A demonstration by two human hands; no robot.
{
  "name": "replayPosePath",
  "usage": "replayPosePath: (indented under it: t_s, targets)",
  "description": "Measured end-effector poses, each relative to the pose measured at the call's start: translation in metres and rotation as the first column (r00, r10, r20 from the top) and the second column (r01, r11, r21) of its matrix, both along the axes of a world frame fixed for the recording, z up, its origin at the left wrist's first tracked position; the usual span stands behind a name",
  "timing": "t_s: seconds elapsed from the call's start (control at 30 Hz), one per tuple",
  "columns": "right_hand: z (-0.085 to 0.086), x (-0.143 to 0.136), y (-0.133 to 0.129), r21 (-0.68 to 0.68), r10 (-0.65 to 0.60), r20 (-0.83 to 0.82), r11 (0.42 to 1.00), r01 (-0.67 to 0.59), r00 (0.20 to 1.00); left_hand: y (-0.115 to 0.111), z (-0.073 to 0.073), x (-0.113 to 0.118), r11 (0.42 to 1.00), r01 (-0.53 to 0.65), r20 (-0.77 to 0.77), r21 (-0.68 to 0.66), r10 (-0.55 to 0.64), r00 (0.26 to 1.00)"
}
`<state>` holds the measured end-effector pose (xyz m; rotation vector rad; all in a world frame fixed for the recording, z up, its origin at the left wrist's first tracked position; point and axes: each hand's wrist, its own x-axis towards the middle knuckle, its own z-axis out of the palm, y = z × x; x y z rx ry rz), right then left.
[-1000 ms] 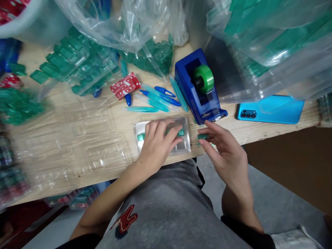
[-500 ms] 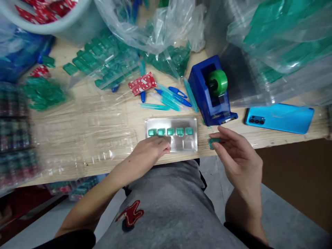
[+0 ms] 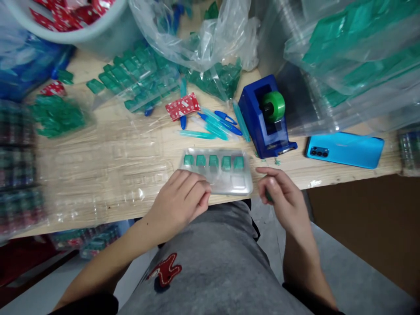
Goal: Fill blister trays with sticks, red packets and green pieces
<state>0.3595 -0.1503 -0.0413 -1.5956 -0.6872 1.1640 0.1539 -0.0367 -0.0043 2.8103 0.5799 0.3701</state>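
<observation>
A clear plastic tray (image 3: 226, 187) lies near the table's front edge, with a row of several green translucent pieces (image 3: 213, 161) along its far side. Over the tray's left front corner is my left hand (image 3: 182, 199), its fingers curled together; what they hold, if anything, is hidden. Just right of the tray, my right hand (image 3: 282, 194) holds a small dark green piece (image 3: 269, 196) between thumb and curled fingers. Beyond the right hand stands a blue tape dispenser (image 3: 259, 118) with a green roll (image 3: 274, 106).
A blue phone (image 3: 346, 151) lies at the right. Blue and turquoise tools (image 3: 223, 122) and a red packet (image 3: 183, 106) lie behind the tray. Clear empty trays (image 3: 131, 157) spread left. Plastic bags (image 3: 229, 39), green pieces (image 3: 59, 116) and a bucket (image 3: 82, 37) sit farther back.
My left hand has drawn slightly back and left, showing more curled fingers. My right hand has moved left and nearer my body, its fingers now more closed around the green piece. The tray is slightly tilted.
</observation>
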Motion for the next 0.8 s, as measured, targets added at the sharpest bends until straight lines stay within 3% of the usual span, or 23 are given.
replayPosePath:
  t_s: [0.17,0.3,0.37,0.53,0.7,0.8]
  targets:
    - [0.003,-0.013,0.004,0.045,0.111,0.166,0.992,-0.120,0.980,0.003,0.001,0.001,0.989,-0.050,0.022,-0.138,0.053,0.998]
    - [-0.002,-0.012,-0.002,-0.066,0.204,0.367,0.979,-0.193,0.908,0.006,0.002,0.000,0.975,-0.061,0.008,-0.213,0.064,0.998]
    - [-0.003,-0.009,-0.004,-0.109,0.231,0.386,0.973,-0.204,0.893,0.007,0.005,-0.001,0.964,-0.063,-0.004,-0.258,0.064,0.998]
    - [0.008,-0.011,0.006,0.022,0.133,0.057,0.991,-0.135,0.989,0.008,0.011,-0.005,0.919,-0.055,-0.008,-0.392,0.057,0.998]
    - [0.023,-0.022,0.025,0.067,0.101,-0.178,0.994,-0.090,0.979,0.026,0.019,-0.007,0.814,0.015,0.058,-0.580,0.023,0.998]
    - [0.033,-0.022,0.026,0.131,0.138,-0.256,0.986,-0.107,0.957,0.045,0.026,-0.002,0.816,-0.012,0.096,-0.578,0.083,0.992]
